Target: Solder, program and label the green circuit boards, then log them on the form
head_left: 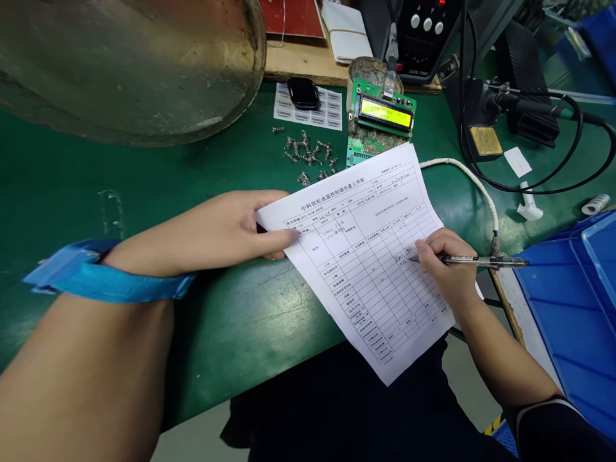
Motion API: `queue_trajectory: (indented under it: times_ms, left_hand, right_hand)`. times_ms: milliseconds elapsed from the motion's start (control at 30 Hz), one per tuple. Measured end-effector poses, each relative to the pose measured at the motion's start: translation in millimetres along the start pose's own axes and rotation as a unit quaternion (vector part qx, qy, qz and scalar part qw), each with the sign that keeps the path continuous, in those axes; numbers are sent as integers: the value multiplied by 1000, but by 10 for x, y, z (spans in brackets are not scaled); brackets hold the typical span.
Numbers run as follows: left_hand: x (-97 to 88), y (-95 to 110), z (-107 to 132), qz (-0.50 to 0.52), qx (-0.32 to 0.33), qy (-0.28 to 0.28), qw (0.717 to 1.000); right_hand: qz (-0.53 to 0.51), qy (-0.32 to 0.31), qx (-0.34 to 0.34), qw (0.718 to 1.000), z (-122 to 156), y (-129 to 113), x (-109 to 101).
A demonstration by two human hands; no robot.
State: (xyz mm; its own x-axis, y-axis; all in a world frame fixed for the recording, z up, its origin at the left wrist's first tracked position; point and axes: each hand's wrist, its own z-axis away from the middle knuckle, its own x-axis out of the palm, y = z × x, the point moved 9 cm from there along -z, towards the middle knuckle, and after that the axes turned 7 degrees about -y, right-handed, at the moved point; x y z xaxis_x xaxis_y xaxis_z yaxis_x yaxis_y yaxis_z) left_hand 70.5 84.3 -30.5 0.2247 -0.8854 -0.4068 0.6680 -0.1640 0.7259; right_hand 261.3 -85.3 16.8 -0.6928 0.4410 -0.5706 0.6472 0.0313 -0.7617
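Note:
A printed paper form [346,256] with a ruled table and some handwriting lies tilted over the green table's front edge. My left hand [245,228] grips its upper left edge, thumb on top and fingers beneath; a blue strap circles that wrist. In my right hand [445,263] is a clear-barrelled pen [486,261], its tip at handwritten marks in the right part of the table grid. That hand rests on the sheet. Just beyond the form's top edge stands a green circuit board with a lit display [385,117], partly covered by the paper.
Several small metal springs [308,151] lie behind the form, near a label sheet [308,115] with a black smartwatch-like object [303,93] on it. A soldering station [426,38] and cables stand at back right. A big round metal piece [144,64] fills the upper left; a blue bin [572,289] is right.

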Motion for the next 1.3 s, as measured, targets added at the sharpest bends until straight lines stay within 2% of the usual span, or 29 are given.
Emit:
queue_trajectory:
  times_ms: [100, 267, 433, 633, 1100, 1300]
  left_hand:
    - [-1, -7, 2, 1, -9, 1, 1000]
    - [14, 16, -8, -2, 8, -3, 1000]
    - [12, 13, -14, -6, 11, -2, 1000]
    - [10, 38, -2, -3, 31, -9, 999]
    - [15, 10, -11, 11, 23, -10, 1000]
    - [11, 9, -16, 10, 24, -9, 1000]
  right_hand:
    - [7, 1, 3, 1000, 5, -3, -10]
    - [-15, 73, 16, 997, -48, -34, -153]
    - [-63, -4, 15, 998, -199, -14, 45]
    - [-45, -56, 9, 997, -196, 22, 187]
    - [-27, -39, 13, 999, -194, 35, 167]
    - [-28, -39, -5, 999, -189, -1, 165]
